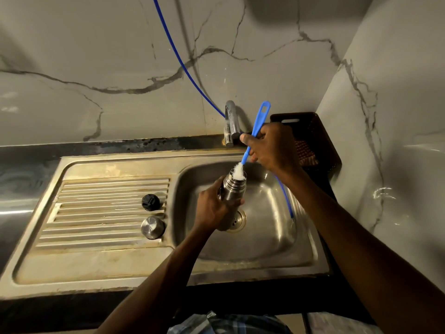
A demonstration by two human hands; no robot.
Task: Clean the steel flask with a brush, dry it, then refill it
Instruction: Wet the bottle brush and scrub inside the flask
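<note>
Now left hand (213, 208) grips flask (233, 189) at mid-body over sink (240, 271) basin, near drain, right hand (269, 147) pinches brush (252, 136) handle w/ bristles in mouth; wet steel is prob. slippery, stiff, so hold firm.

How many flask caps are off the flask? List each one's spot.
2. The black stopper and the steel cap both sit on the ribbed drainboard, the stopper farther back. Nothing else cap-like shows.
</note>
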